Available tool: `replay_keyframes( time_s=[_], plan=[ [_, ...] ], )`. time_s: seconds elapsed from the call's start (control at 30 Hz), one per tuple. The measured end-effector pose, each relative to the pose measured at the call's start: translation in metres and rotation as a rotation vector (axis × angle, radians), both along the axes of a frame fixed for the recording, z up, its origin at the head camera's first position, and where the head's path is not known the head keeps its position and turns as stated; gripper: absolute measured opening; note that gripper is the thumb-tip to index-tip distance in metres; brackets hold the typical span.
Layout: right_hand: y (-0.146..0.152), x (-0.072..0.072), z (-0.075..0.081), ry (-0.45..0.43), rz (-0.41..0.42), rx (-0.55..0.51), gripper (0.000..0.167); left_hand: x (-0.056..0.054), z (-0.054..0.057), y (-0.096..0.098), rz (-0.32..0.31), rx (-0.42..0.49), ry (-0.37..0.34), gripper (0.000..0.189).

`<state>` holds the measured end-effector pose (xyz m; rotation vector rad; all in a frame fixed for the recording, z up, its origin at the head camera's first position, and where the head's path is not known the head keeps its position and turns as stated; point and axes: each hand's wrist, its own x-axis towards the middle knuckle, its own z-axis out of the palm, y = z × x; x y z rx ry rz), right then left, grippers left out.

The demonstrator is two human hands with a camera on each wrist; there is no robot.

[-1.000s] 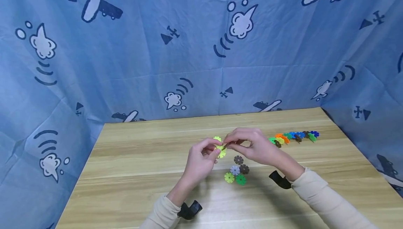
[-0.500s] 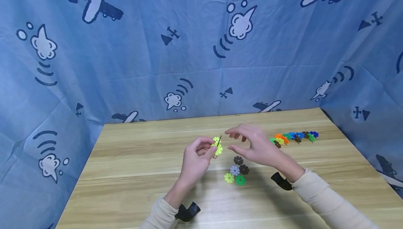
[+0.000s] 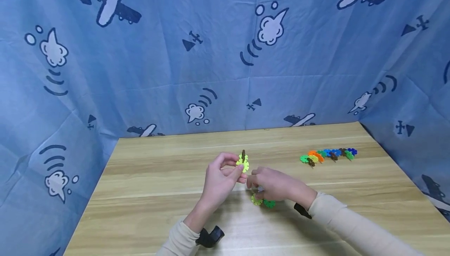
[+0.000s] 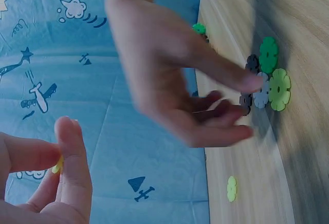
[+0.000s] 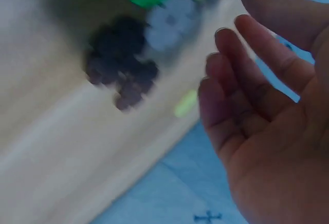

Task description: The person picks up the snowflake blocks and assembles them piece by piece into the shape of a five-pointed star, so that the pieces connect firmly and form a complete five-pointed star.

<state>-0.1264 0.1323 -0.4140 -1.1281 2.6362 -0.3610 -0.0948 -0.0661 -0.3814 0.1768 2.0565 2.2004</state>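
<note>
My left hand [image 3: 219,176] pinches a yellow snowflake disc [image 3: 244,166] between thumb and fingers. A brown snowflake disc [image 3: 243,154], seen nearly edge-on, stands up from its far side. My right hand [image 3: 274,185] hovers with fingers loosely bent and apart over a small group of discs, touching none plainly. In the group are a lime disc [image 3: 256,200], a green disc [image 3: 269,204], a pale grey-blue disc [image 5: 171,21] and dark brown discs [image 5: 118,49]. The right hand hides the brown ones from the head view.
Another yellow disc [image 4: 232,188] lies alone on the wooden table [image 3: 158,178], beyond the left hand. At the back right sits a chain of joined coloured discs [image 3: 328,154]. A blue patterned curtain [image 3: 218,52] hangs behind the table's far edge.
My right hand has let go of the joined discs and moved down toward me, over the loose group. The left hand keeps its hold, turning the brown disc more upright in view.
</note>
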Motion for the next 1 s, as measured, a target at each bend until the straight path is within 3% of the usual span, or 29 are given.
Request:
replay_keyframes(
  time_s=[0.2, 0.37, 0.5, 0.67, 0.8, 1.0],
  plan=[
    [0.001, 0.001, -0.018, -0.112, -0.039, -0.021, 0.022, 0.001, 0.001, 0.000, -0.013, -0.016, -0.027, 0.023],
    [0.004, 0.002, -0.018, -0.195, -0.077, -0.053, 0.025, 0.002, 0.001, 0.000, -0.012, -0.019, -0.021, 0.023],
    [0.009, -0.001, -0.015, -0.218, -0.074, -0.180, 0.026, 0.002, 0.000, 0.000, -0.009, -0.017, -0.010, 0.023],
    [0.017, -0.006, -0.004, -0.110, -0.144, -0.445, 0.016, 0.001, 0.000, 0.000, -0.009, -0.023, 0.003, 0.024],
    [0.020, -0.006, 0.016, 0.047, -0.214, -0.645, 0.016, 0.001, 0.001, 0.001, -0.016, -0.013, 0.009, 0.024],
    [0.021, -0.003, 0.043, 0.225, -0.157, -0.805, 0.029, 0.002, 0.002, 0.004, -0.016, -0.007, 0.011, 0.023]
  ],
)
